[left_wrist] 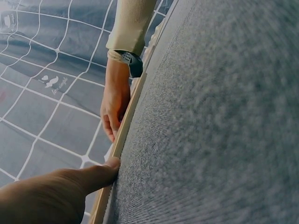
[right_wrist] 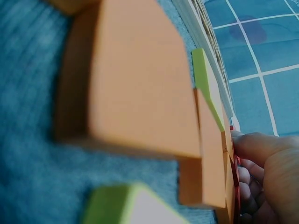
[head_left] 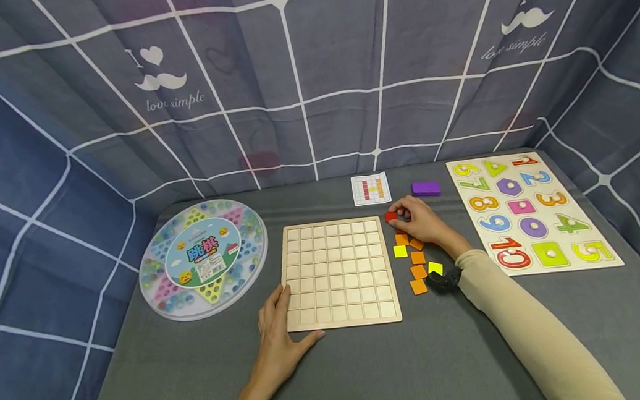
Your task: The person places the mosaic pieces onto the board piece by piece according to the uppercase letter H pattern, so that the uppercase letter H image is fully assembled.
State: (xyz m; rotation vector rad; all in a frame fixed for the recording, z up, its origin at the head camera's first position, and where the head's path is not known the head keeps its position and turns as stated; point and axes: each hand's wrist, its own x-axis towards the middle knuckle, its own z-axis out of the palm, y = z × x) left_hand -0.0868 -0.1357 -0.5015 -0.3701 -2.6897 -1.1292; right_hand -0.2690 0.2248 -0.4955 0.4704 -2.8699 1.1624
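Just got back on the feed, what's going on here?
A person is working at a wooden grid board with both hands. The left hand rests against its near-left corner. The right hand pinches a red tile just off the board's far-right corner; whether it is lifted is unclear. Orange tiles and yellow tiles lie to the right. No tile sits in the grid yet.

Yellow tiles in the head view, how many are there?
2: one yellow tile just right of the wooden board, another yellow tile beside the dark wristband. The right grip may hide more.
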